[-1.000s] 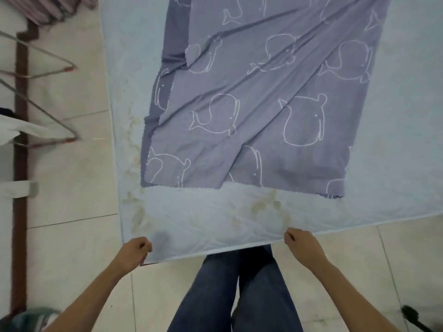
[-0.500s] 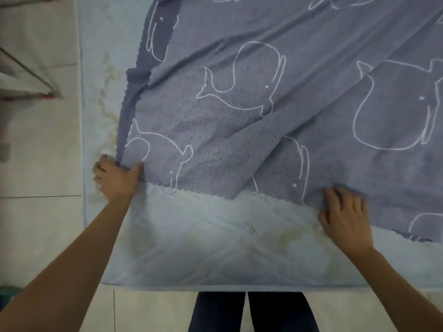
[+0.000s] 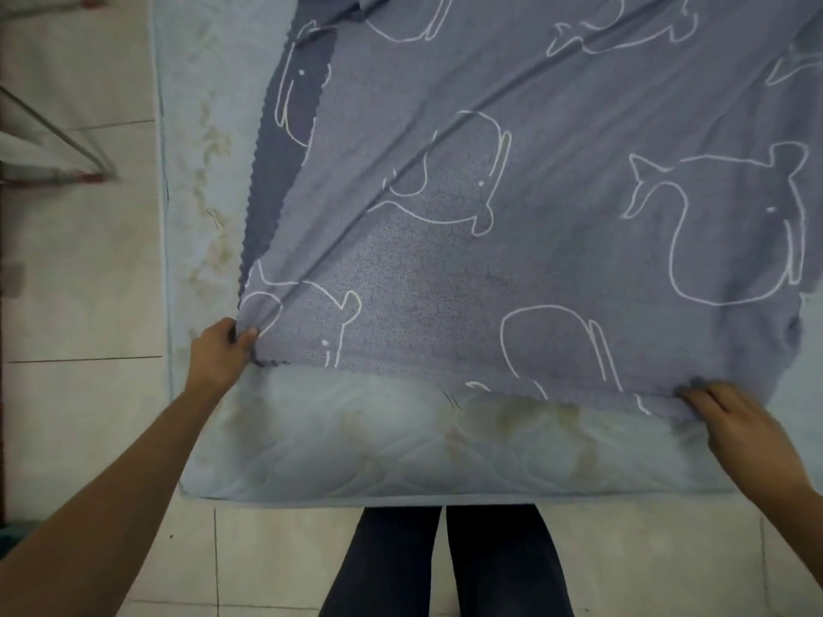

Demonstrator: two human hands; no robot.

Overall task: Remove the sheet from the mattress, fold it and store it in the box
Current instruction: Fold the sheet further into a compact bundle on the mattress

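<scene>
Mattress (image 3: 401, 452): pale, stained, on tiled floor (image 3: 89, 416); near strip bare.
Sheet (image 3: 534, 216): blue, whale print, spread over mattress, near edge lifted taut.
Left hand (image 3: 220, 354) pinches near-left corner.
Right hand (image 3: 739, 420) seems to grip near edge; fingertips hidden under cloth.
Progress: removal barely begun; folding and storing not done.
Box not in view, contents unknown.

We're in a home, a stained quilted mattress (image 3: 356, 447) lying straight on the tiled floor (image 3: 80, 269), possibly a drying rack (image 3: 58, 134) alongside.
</scene>
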